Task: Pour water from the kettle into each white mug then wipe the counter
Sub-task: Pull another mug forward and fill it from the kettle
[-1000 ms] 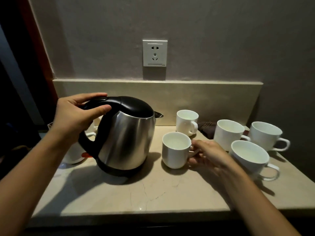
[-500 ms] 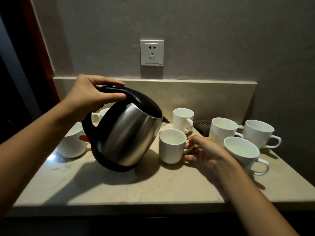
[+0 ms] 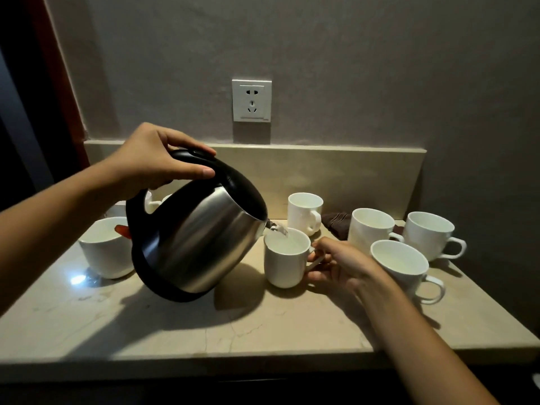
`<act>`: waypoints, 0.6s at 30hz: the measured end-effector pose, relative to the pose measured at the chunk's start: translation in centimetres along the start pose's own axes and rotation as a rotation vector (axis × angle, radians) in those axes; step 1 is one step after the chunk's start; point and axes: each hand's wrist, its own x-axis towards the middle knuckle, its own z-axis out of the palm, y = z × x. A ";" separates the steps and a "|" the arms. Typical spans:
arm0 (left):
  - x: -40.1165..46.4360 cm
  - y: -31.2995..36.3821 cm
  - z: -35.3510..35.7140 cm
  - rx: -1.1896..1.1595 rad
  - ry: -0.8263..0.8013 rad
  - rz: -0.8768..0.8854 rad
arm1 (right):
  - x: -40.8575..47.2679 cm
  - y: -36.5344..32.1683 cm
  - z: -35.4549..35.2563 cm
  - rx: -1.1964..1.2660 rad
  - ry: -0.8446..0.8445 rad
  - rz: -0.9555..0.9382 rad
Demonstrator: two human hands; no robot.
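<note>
The left hand [image 3: 152, 163] now tips the kettle [image 3: 198, 238], lifted off the table [image 3: 204, 331] a second ago, steeply rightward, and water [image 3: 277, 228] runs from its spout into the mug [image 3: 286, 258].

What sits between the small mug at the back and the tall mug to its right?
In the head view, a dark folded cloth lies between the small back mug and the tall mug.

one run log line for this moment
step: pouring | left hand: grips kettle handle, tilted | right hand: holds mug handle | water entering mug
</note>
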 end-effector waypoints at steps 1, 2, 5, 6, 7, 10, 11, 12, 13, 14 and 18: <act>0.0 0.1 -0.1 0.019 -0.011 -0.008 | 0.0 0.0 0.0 0.004 0.001 -0.003; 0.1 0.2 -0.2 0.037 -0.024 -0.016 | 0.0 0.0 0.0 0.010 0.000 -0.005; 0.1 0.4 -0.4 0.055 -0.040 -0.023 | 0.0 0.0 0.1 0.019 0.000 -0.008; 0.1 0.4 -0.5 0.057 -0.037 -0.026 | -0.1 0.1 0.0 0.024 -0.001 -0.009; 0.1 0.5 -0.6 0.057 -0.035 -0.031 | 0.0 0.1 0.0 0.031 -0.001 -0.008; 0.3 0.8 -0.8 0.062 -0.049 -0.047 | 0.1 0.2 -0.1 0.026 0.000 -0.010; 0.4 0.9 -0.9 0.069 -0.057 -0.047 | 0.2 0.2 -0.1 0.016 0.002 -0.014; 0.5 1.0 -0.8 0.076 -0.064 -0.045 | 0.2 0.2 -0.2 0.004 0.005 -0.017; 0.6 1.1 -0.8 0.083 -0.067 -0.043 | 0.2 0.2 -0.3 -0.008 0.007 -0.019; 0.8 1.2 -0.8 0.089 -0.068 -0.040 | 0.2 0.2 -0.3 -0.014 0.009 -0.020; 0.8 1.0 -0.7 0.102 -0.068 -0.036 | 0.3 0.2 -0.2 -0.015 0.006 -0.030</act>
